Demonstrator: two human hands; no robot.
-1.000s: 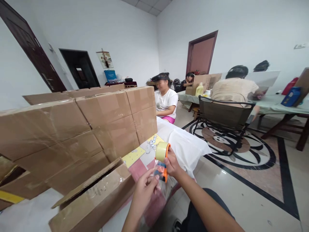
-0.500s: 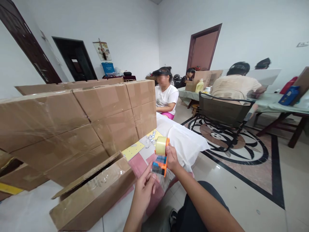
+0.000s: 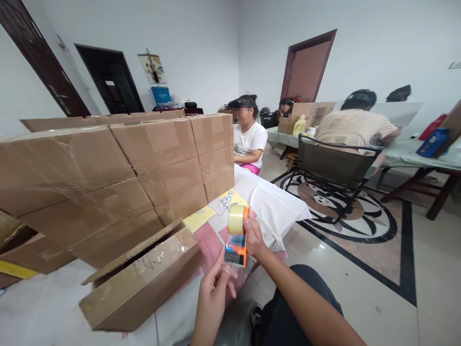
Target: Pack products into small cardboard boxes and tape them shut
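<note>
My right hand is closed round an orange tape dispenser carrying a wide roll of yellowish clear tape. Just below the dispenser's lower end, my left hand has its thumb and index finger together on what looks like the see-through free end of the tape. Left of my hands, a long narrow cardboard box lies on the covered table, its upper flap slightly raised and shiny tape on its near face.
Behind the narrow box rises a stack of taped cardboard boxes. White cloth drapes the table's right side. A co-worker in a white shirt sits beyond the stack. Another person sits in a folding chair at a second table.
The dispenser has shifted slightly left in view. My left hand has moved a little lower, with its thumb and index finger at the tape end; the view has tilted slightly.
</note>
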